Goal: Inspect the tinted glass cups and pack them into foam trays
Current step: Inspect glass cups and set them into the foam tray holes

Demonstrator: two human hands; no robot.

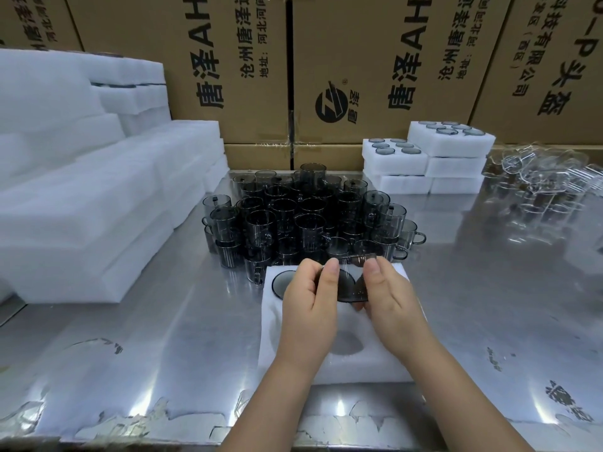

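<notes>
Both bare forearms reach forward from the lower edge and come near each other, the left hand (308,308) and the right hand (390,300) showing their backs, thumbs pointing up, both gripping one tinted glass cup (346,284) between them.

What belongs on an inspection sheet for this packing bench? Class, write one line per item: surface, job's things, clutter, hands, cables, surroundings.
Surface: shiny metal table, scuffed near the front edge.
Job's things: held cup over the foam tray; seated cup in its far-left hole; loose tinted cups crowded behind; packed trays stacked far right.
Clutter: clear glassware heaped at right.
Hands: left hand and right hand both grip the held cup.
Cables: nothing seen.
Surroundings: foam stacks at left, cardboard boxes behind.
</notes>
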